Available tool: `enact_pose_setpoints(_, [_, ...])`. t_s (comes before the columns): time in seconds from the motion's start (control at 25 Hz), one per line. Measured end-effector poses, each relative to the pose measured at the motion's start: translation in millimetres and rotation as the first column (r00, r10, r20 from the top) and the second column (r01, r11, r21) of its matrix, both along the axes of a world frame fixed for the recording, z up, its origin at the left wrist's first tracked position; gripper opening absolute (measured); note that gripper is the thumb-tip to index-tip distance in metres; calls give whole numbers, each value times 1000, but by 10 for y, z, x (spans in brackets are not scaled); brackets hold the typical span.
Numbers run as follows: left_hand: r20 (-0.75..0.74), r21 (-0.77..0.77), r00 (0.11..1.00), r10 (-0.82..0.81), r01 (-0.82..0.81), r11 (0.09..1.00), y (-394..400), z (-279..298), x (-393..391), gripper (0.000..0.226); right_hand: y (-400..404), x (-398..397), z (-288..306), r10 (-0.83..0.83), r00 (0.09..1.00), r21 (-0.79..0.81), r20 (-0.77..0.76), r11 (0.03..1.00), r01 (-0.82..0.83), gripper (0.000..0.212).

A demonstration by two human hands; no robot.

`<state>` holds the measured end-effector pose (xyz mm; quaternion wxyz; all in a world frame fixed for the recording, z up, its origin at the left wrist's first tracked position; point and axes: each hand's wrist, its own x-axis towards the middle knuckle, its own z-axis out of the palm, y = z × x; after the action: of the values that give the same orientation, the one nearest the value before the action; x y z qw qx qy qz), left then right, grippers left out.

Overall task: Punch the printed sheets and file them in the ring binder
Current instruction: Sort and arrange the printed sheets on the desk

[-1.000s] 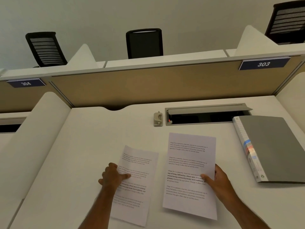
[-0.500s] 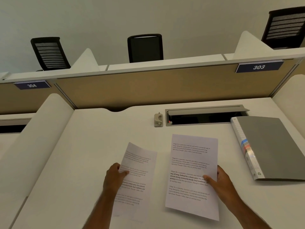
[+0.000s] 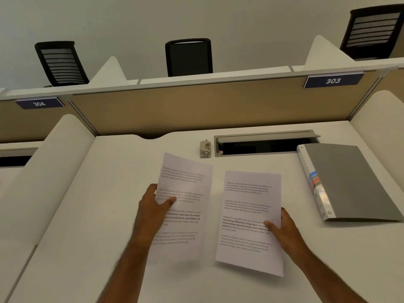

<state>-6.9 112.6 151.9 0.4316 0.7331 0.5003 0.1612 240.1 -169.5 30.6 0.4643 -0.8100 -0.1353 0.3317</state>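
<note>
I hold two printed sheets above the white desk (image 3: 91,215). My left hand (image 3: 154,207) pinches the left sheet (image 3: 185,193) at its left edge, thumb on the print, and the sheet is raised and tilted. My right hand (image 3: 282,228) pinches the right sheet (image 3: 249,206) at its right edge, thumb on top. A closed grey ring binder (image 3: 352,182) lies flat at the right of the desk. A small grey hole punch (image 3: 205,148) stands at the back of the desk, beyond both sheets.
An open cable tray (image 3: 262,145) with a raised lid is set into the desk beside the punch. A tan partition (image 3: 196,108) closes the back, with white side dividers (image 3: 54,162) left and right. Black chairs (image 3: 189,56) stand behind the partition.
My left hand has lifted its sheet off the desk and carried it up and toward the right sheet. The right hand has raised its sheet slightly.
</note>
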Motion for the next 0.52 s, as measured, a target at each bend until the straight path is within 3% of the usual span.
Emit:
enact_pose_setpoints(0.12, [72,-36,997,-28,30,999,-129,148,65,41,-33,-16,-34,11,1000,22,-6,1000,-11,59])
enact_pose_setpoints(0.32, [175,-142,982,-67,93,985,-299,156,171,44,32,-93,89,34,999,58,-35,998,-32,48])
enact_pose_setpoints(0.52, [180,-207,980,-83,120,971,-437,-2,282,40,111,-176,382,55,992,129,-115,991,-40,41])
